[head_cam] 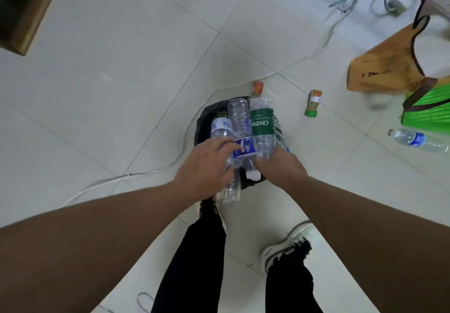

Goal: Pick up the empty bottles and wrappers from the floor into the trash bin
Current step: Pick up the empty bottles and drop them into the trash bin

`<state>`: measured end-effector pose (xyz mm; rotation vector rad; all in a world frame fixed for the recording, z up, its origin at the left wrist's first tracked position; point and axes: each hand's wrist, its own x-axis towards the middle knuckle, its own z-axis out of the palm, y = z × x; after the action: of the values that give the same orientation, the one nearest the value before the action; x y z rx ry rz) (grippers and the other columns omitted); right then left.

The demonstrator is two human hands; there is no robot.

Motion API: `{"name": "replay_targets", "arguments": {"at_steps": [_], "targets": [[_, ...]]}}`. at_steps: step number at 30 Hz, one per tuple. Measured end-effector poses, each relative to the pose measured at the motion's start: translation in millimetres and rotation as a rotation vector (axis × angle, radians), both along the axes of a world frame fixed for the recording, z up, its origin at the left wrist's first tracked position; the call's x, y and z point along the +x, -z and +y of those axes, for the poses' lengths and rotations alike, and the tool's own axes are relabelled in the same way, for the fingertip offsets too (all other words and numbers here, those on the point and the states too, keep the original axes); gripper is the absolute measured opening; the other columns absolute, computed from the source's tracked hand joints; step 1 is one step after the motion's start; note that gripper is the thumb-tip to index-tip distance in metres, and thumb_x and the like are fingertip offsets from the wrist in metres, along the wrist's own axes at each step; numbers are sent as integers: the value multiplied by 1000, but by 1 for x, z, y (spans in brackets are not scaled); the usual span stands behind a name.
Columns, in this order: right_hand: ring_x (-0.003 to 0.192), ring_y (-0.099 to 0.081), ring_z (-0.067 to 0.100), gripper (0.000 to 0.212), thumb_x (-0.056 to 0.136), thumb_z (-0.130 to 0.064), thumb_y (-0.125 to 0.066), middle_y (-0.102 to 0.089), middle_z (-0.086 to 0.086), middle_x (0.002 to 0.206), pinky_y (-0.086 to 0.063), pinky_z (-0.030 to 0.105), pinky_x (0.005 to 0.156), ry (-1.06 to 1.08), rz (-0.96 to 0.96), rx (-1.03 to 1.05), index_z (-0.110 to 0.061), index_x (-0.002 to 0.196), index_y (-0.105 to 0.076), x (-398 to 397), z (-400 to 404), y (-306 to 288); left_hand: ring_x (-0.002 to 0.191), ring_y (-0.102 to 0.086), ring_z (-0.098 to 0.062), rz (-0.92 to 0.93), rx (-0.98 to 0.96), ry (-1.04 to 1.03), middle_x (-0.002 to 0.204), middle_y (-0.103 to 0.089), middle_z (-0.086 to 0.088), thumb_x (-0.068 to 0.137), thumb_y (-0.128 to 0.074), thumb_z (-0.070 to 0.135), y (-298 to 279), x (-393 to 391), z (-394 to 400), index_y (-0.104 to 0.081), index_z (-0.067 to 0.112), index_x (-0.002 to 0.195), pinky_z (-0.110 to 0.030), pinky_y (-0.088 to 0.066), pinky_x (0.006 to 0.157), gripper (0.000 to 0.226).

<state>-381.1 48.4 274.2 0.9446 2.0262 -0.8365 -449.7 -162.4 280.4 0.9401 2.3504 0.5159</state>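
White tile floor (121,69), black trash bin (203,122) in the middle. Three clear plastic bottles sit bunched over it: green-label bottle (263,125), blue-label bottle (239,129), and a third bottle (225,156). Left hand (207,164) fingers wrap the third one; right hand (280,164) grips the green one's neck end. Bin mostly hidden underneath. Another bottle (417,140) lies well right of the bin.

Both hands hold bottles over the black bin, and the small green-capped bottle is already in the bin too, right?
Not quite. The head view shows the small green-capped bottle lying on the floor, right of the black bin. Left hand and right hand do hold bottles over it.
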Motion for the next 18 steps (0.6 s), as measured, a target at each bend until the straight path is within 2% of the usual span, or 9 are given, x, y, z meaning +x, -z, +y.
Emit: {"name": "replay_targets", "arguments": {"at_steps": [4, 6, 8, 12, 15, 18], "targets": [[85, -67, 22, 68, 72, -86, -52, -69, -4, 95, -59, 40, 79, -70, -43, 100, -36, 117, -62, 9, 5, -17, 138, -48, -17, 4, -2, -58, 152, -50, 5, 98, -56, 48, -8, -1, -10, -49, 27, 150, -45, -45, 114, 56], [85, -67, 23, 75, 67, -93, -47, -68, -4, 93, -59, 40, 79, -93, -61, 130, -36, 114, -62, 13, 10, -22, 139, -46, -16, -4, 5, -87, 152, -49, 7, 98, -55, 51, -11, 0, -10, -47, 30, 150, -44, -45, 114, 56], [84, -67, 23, 76, 64, -94, -47, -69, -3, 91, -58, 39, 77, -81, -60, 145, -33, 107, -62, 17, 14, -26, 140, -46, -15, -9, 2, -109, 152, -48, 8, 98, -56, 51, -15, 4, -8, -46, 30, 151, -43, -45, 114, 57], [76, -63, 17, 72, 64, -93, -47, -64, -4, 85, -46, 33, 60, -56, -37, 179, -29, 95, -55, 31, 26, -35, 138, -48, -17, 10, -1, -112, 151, -49, 7, 98, -55, 50, -26, 9, 2, -47, 28, 150, -43, -46, 113, 58], [82, -63, 18, 81, 61, -97, -47, -64, -5, 91, -46, 34, 63, -20, -50, 161, -27, 100, -55, 48, 42, -44, 134, -49, -17, 24, -1, -68, 149, -51, 6, 96, -54, 49, -36, 13, 14, -50, 26, 149, -42, -45, 112, 57], [85, -62, 17, 75, 61, -95, -50, -63, -5, 94, -45, 34, 65, 57, -44, 131, -29, 95, -53, 73, 64, -53, 133, -51, -18, 34, -22, 4, 150, -53, 4, 96, -57, 49, -46, 16, 35, -50, 27, 148, -42, -46, 111, 57]]}}
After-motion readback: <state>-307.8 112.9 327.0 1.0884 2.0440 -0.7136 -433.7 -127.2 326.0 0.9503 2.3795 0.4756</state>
